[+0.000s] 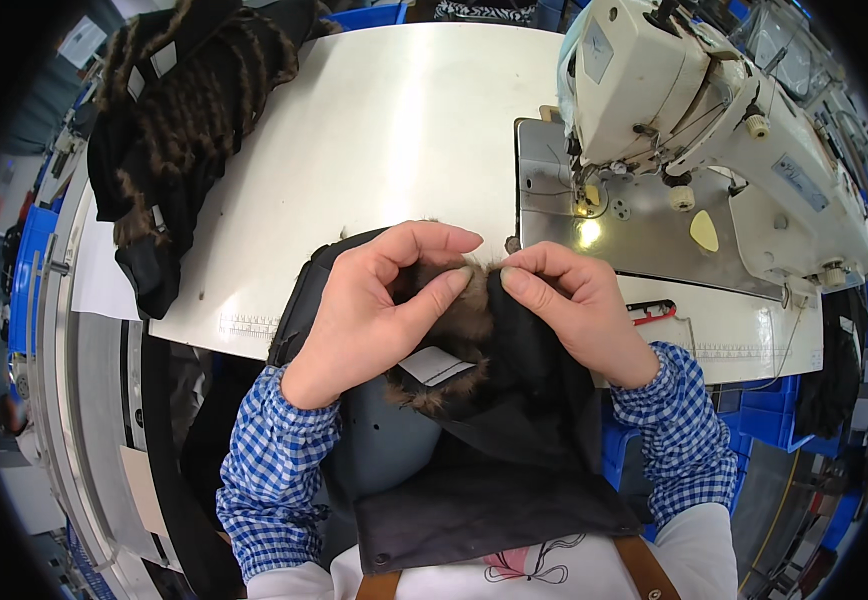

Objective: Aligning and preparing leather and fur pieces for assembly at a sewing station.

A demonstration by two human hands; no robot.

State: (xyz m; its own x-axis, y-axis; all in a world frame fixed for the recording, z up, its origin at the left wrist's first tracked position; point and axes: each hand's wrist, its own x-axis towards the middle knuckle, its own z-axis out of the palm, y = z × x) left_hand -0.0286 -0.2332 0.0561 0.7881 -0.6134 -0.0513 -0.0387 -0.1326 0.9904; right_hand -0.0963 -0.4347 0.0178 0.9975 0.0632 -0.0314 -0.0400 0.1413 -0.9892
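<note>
A black garment piece with brown fur (466, 315) lies over the near table edge and across my lap. A white label (436, 366) shows on it below the hands. My left hand (369, 305) has its thumb pressed to the fur edge, with the index finger arched above; its other fingers are partly hidden. Close beside it, my right hand (579, 310) pinches the black fabric edge between thumb and index finger. The two sets of fingertips are a short way apart at the top of the piece.
A white sewing machine (654, 90) stands at the right on a metal plate, with a yellow oval piece (704, 231) there. Red-handled thread snips (652, 311) lie near my right hand. Fur-trimmed black garments (189, 120) are heaped at the table's far left.
</note>
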